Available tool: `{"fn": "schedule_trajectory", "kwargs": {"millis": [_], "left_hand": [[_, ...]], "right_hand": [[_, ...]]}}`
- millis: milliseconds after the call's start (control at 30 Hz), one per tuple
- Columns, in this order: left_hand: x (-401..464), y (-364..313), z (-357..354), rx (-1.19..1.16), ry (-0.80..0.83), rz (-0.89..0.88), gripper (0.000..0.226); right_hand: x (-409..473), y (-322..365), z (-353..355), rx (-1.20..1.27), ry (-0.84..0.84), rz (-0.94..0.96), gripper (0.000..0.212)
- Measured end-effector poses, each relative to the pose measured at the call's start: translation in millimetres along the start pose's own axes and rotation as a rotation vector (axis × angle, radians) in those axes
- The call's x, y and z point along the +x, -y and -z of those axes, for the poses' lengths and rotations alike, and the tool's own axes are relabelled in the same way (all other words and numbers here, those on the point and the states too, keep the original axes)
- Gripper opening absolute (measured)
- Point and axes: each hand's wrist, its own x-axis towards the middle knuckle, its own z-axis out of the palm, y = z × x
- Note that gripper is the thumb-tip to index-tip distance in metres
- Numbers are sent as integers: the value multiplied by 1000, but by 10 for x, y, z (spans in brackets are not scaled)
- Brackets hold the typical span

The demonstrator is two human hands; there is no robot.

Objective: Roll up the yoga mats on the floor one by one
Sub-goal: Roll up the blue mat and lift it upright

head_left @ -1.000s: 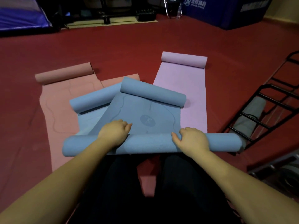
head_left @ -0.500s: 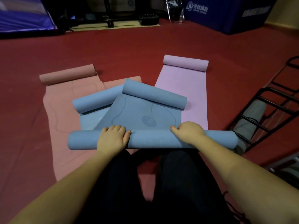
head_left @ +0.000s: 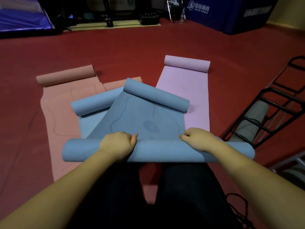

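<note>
Lower centre: your left hand (head_left: 118, 145) and right hand (head_left: 198, 140) curl over the roll of the slate-blue foam yoga mat (head_left: 158, 152), spaced apart so it winds evenly toward its far curl.

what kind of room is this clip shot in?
Probably a gym or sports hall. Several yoga mats lie part-unrolled on a red sports floor, a blue padded block with a printed logo stands at the back, and a black metal rack sits at the right.
</note>
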Motion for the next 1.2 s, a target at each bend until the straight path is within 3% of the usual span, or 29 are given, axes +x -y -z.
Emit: {"fn": "schedule_trajectory", "kwargs": {"millis": [100, 200, 333, 433, 500, 567, 667, 767, 833, 933, 1200], "left_hand": [[136, 32, 30, -9, 128, 29, 61], [301, 73, 83, -66, 279, 57, 66], [486, 73, 121, -133, 432, 69, 63], [562, 103, 63, -210, 452, 72, 60], [563, 144, -3, -227, 332, 25, 52], [519, 158, -60, -159, 82, -31, 45], [406, 125, -85, -119, -137, 11, 42], [317, 162, -162, -183, -207, 33, 51], [222, 206, -255, -207, -256, -14, 56], [75, 308, -399, -66, -297, -92, 51], [70, 408, -354, -31, -300, 102, 50]], "right_hand": [[-43, 85, -52, -38, -307, 35, 38], [-117, 190, -192, -111, -484, 51, 44], [-211, 194, -521, -131, -546, 60, 57], [-205, 194, -586, -161, -552, 30, 59], [-151, 195, -546, -160, -554, 2, 60], [-92, 211, -490, -151, -538, -15, 64], [-40, 249, -419, -155, -503, -7, 72], [-20, 267, -385, -185, -518, -7, 77], [22, 257, -339, -207, -475, -33, 68], [72, 253, -243, -181, -392, -55, 59], [82, 292, -158, -168, -343, -68, 59]]}}
